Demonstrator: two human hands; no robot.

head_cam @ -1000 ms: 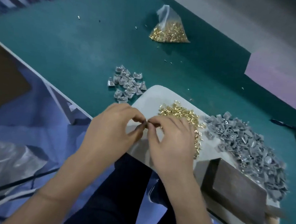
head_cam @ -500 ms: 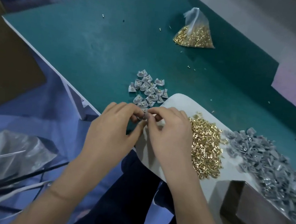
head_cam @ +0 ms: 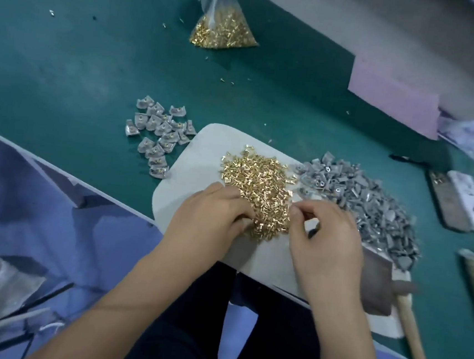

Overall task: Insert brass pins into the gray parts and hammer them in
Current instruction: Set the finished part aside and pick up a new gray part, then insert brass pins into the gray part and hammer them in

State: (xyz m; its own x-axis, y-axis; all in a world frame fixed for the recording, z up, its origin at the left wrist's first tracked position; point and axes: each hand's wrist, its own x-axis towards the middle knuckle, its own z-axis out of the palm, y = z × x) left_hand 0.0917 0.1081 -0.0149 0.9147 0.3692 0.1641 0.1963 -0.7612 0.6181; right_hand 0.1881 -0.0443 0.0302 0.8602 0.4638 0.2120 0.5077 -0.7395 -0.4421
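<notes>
I can read no brand, label or writing anywhere; the printed card at the far right of the green table is too blurred to make out.

My left hand lies knuckles-up at the near left edge of the loose brass pin pile, its fingers curled down into the pins; whether they pinch one I cannot tell. My right hand sits just beside the pile's right edge with its fingers curled narrow, thumb and forefinger drawn together near the pins. Something dark shows under its fingers, but I cannot tell what it is or whether the hand grips it.

The pin pile rests on a white board at the table's near edge. The heap of bare gray parts lies just to the right, spilling off the board onto the table. A small group of gray parts with brass showing in them sits on the table to the board's left. A clear bag of brass pins stands well apart at the far side. A dark block lies near my right wrist, with a wooden handle beside it.
</notes>
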